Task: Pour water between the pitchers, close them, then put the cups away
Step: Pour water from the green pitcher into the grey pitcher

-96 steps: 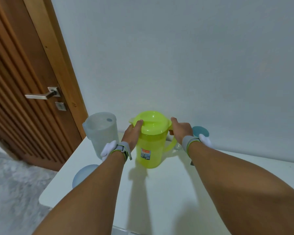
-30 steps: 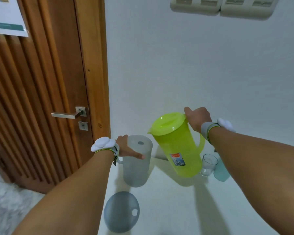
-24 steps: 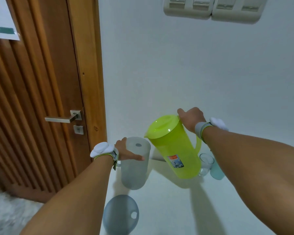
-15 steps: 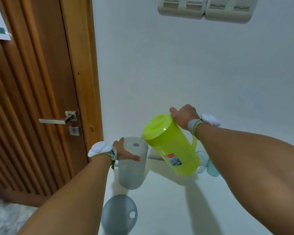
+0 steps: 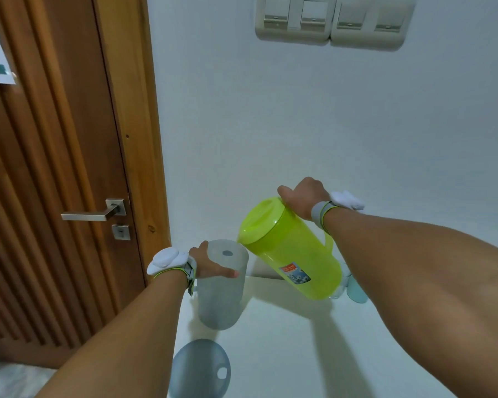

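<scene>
A lime green pitcher (image 5: 293,254) with its lid on hangs in the air, tilted to the left. Its spout sits just over the rim of the frosted grey pitcher (image 5: 220,294), which stands open on the white table (image 5: 285,346). My right hand (image 5: 304,193) grips the green pitcher's handle at the top. My left hand (image 5: 210,265) holds the grey pitcher near its rim, thumb across the front. The grey lid (image 5: 199,369) lies flat on the table in front. A clear glass (image 5: 341,285) and a teal cup (image 5: 357,291) peek out behind the green pitcher.
A wooden door (image 5: 55,168) with a metal handle (image 5: 92,215) stands close on the left. The white wall with a switch panel (image 5: 331,21) rises right behind the table. The table's left edge runs near the grey lid.
My right hand has lifted the green pitcher off the table and tilted it further left until its spout reaches the grey pitcher. My left hand moved to the grey pitcher and stays there.
</scene>
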